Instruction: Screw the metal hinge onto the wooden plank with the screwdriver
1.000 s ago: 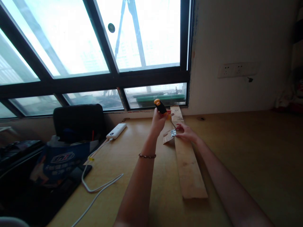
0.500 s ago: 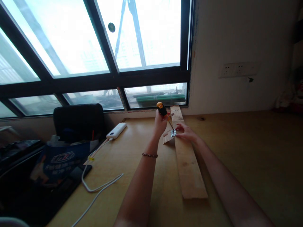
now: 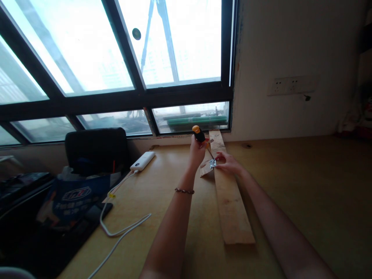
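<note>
My left hand [image 3: 198,150] is closed around the black and yellow handle of a screwdriver [image 3: 198,134], which leans with its shaft down to the right. The shaft's tip meets a small silver hinge [image 3: 213,163]. My right hand [image 3: 229,162] pinches at the hinge's right side, thumb and forefinger bent close to it. Under the hinge lies a long wooden board [image 3: 232,205], running from the window side toward me. A short wood piece [image 3: 205,168] sits against the board's left edge, beneath the hinge's left leaf. Any screw at the tip is too small to make out.
A white power strip [image 3: 143,161] lies on the wooden table [image 3: 162,170], its white cable [image 3: 122,233] looping toward me. To the left are a black chair [image 3: 95,149] and a blue bag [image 3: 77,197]. A window and a wall with sockets [image 3: 290,85] border the table's back.
</note>
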### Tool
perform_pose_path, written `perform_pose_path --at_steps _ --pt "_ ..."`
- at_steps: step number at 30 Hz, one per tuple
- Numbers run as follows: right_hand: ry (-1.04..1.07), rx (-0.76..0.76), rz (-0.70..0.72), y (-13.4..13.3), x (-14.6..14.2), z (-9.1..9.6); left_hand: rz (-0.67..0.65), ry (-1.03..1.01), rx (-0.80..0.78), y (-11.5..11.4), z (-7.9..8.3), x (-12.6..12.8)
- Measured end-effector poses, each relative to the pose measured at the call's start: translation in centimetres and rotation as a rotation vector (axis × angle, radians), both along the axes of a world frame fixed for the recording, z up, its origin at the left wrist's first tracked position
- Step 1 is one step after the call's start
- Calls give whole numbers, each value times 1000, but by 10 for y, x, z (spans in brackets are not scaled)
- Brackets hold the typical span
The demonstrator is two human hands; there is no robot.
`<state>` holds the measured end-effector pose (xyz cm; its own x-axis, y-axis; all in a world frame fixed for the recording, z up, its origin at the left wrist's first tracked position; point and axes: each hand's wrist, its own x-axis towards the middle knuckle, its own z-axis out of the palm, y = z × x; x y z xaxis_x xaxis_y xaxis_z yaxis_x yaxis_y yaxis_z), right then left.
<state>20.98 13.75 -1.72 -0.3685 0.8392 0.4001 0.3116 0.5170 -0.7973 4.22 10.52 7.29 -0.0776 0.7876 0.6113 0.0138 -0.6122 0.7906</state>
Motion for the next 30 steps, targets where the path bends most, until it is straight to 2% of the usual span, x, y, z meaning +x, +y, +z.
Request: perform_pose_path --at_steps 9,17,24,27,30 --pt "-3 -4 -6 1 0 -1 141 125 -7 -7 1 1" --pt "9 1 -5 -1 -1 0 99 185 -1 -18 7 8" --pt "7 -10 -5 -2 0 1 99 155 48 -9 -1 8" --pt "10 -10 0 -2 0 1 92 81 21 -5 -3 8" --pt "8 -6 5 -1 1 1 30 25 -36 2 -6 5"
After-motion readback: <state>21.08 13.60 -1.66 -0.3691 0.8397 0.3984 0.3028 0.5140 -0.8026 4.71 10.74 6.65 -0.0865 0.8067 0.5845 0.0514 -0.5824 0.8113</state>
